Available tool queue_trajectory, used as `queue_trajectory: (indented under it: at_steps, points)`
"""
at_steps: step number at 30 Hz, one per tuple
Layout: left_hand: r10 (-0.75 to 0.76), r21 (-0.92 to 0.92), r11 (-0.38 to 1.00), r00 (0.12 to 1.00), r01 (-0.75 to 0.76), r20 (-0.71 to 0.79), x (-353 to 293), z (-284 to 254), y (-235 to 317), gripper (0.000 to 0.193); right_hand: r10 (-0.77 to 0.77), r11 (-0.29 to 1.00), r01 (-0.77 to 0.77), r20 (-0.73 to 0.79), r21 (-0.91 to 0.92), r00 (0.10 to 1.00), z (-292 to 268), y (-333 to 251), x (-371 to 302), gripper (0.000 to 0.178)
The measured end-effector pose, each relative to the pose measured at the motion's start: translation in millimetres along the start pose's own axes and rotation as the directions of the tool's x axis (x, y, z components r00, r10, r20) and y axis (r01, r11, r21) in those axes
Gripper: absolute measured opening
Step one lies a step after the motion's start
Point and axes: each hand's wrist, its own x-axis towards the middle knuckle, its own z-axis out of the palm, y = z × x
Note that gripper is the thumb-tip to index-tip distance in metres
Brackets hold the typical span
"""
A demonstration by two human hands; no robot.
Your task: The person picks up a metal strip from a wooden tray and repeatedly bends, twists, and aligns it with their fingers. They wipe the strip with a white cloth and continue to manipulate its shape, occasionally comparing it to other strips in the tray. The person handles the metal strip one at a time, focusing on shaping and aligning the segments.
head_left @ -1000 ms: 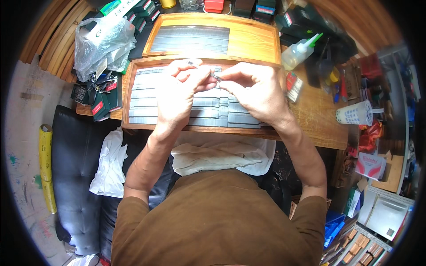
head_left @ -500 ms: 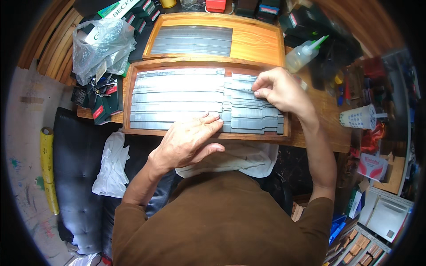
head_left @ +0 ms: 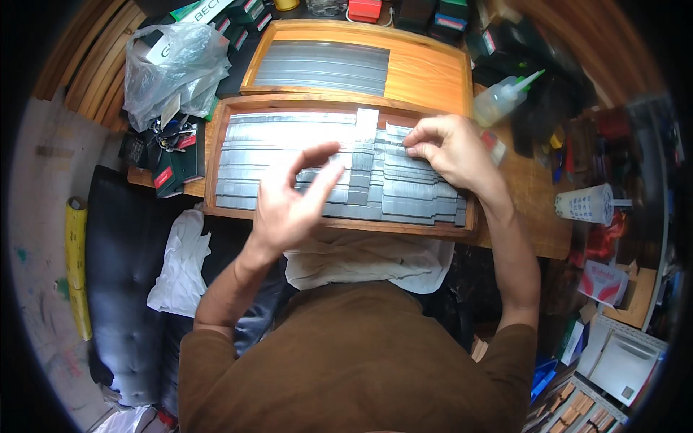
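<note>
Rows of thin grey metal strips lie in a shallow wooden tray on the table. The long rows fill the tray's left side. Narrow columns of strip ends stand out in the middle, and shorter stepped rows cover the right. My left hand is raised over the long rows, slightly blurred, with thumb and fingers apart and nothing between them. At the upper right of the tray, my right hand pinches the edge of a metal strip between thumb and forefinger.
Behind stands a second wooden tray, partly filled with dark strips. A squeeze bottle and a drink cup are to the right. At the left are a plastic bag, keys and dark boxes.
My left hand has lifted off the strips' near edge and spread its fingers. A column of strip ends in the middle now reaches higher. My right hand stays near the tray's upper right.
</note>
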Motion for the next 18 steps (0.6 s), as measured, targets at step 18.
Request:
queue_trajectory:
  at_steps: [18]
  points:
    - [-0.267, -0.234, 0.905, 0.903, 0.356, 0.338, 54.8, 2.2, 5.9, 0.039, -0.086, 0.975, 0.070, -0.069, -0.209, 0.994, -10.6, -44.8, -44.6, 0.014]
